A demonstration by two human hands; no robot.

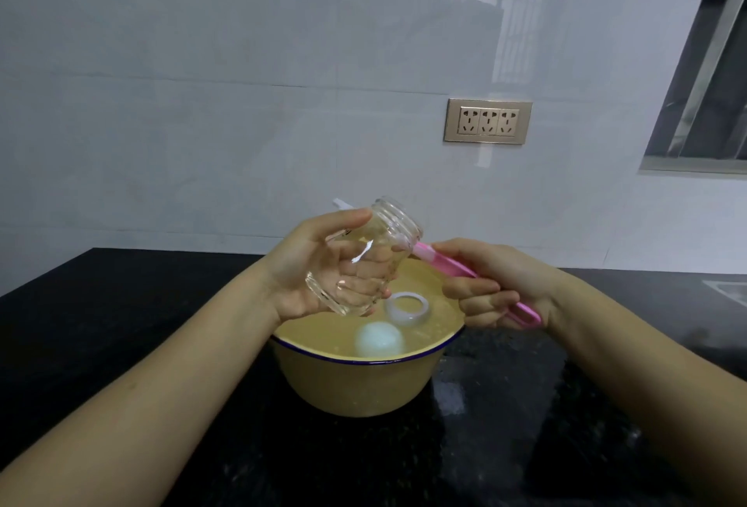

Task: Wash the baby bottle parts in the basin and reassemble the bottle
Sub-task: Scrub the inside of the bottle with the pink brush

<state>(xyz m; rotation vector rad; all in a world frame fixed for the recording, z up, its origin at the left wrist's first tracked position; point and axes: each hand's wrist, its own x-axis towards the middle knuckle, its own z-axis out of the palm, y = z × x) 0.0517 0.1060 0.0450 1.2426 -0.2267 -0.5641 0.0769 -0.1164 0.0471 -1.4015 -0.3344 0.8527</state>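
Note:
My left hand (311, 264) grips a clear glass baby bottle (370, 252) above the basin, tilted with its threaded mouth up and to the right. My right hand (491, 284) holds the pink handle of a bottle brush (448, 264), whose head reaches into the bottle's mouth. Below them stands a yellow basin (355, 381) with a blue rim, filled with water. A white screw ring (406, 307) and a pale dome-shaped cap (379, 340) lie in the water.
The basin stands on a black speckled countertop (121, 324) against a pale tiled wall. A gold triple socket plate (488, 121) is on the wall at the right. A window frame (703, 102) is at the far right, and a sink edge (727, 288) shows beside it.

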